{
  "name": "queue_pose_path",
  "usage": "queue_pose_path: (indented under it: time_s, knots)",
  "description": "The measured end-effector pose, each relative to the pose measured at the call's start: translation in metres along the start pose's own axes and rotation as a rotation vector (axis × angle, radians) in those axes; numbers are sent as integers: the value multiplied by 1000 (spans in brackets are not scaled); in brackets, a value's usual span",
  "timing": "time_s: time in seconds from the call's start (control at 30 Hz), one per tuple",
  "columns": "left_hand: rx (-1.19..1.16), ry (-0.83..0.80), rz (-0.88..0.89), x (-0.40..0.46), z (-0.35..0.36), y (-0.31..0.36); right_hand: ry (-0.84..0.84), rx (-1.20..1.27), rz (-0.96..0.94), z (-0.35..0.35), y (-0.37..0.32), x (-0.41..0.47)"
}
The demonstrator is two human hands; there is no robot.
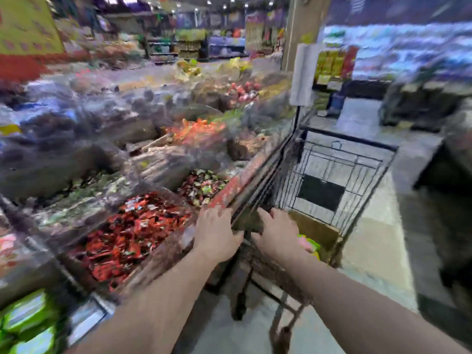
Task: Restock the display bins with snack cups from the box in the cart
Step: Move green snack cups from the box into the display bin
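Note:
The frame is heavily blurred by motion. A black wire cart stands ahead on the right, close beside the display bins. A brown cardboard box lies in the cart, with pink and green snack cups showing inside. My left hand and my right hand are both at the cart's near end, on either side of a dark part of it. Whether their fingers curl round the handle is lost in the blur.
Clear-fronted bins of red, green and orange wrapped sweets fill the left. Green packets sit at the bottom left. A pillar with a white sheet rises beyond the cart. Dark display units line the right, with grey aisle floor between.

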State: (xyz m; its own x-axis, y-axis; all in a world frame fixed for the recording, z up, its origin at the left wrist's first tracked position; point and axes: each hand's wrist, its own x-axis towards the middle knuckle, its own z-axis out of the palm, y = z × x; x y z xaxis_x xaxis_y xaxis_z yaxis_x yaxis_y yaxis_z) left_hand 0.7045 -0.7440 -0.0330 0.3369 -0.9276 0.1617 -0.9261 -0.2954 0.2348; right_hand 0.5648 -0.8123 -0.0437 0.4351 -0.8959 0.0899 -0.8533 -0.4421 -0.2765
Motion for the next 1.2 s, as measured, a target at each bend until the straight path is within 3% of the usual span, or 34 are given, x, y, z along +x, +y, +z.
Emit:
queue_pose_path:
  time_s: [0.27, 0.63, 0.83, 1.03, 1.2]
  knots:
    - [-82, -148, 121, 72, 73, 113, -19, 48, 201, -6, 157, 31]
    - [-126, -440, 187, 195, 179, 103, -182, 33, 288, 62, 236, 138]
    - [-145, -660, 228, 253, 244, 84, -382, 49, 319, 118, 261, 186]
    - [-180, -919, 245, 263, 328, 66, -632, 91, 390, 188, 277, 185]
    - [-188, -1026, 253, 243, 397, 65, -779, 147, 463, 242, 300, 179]
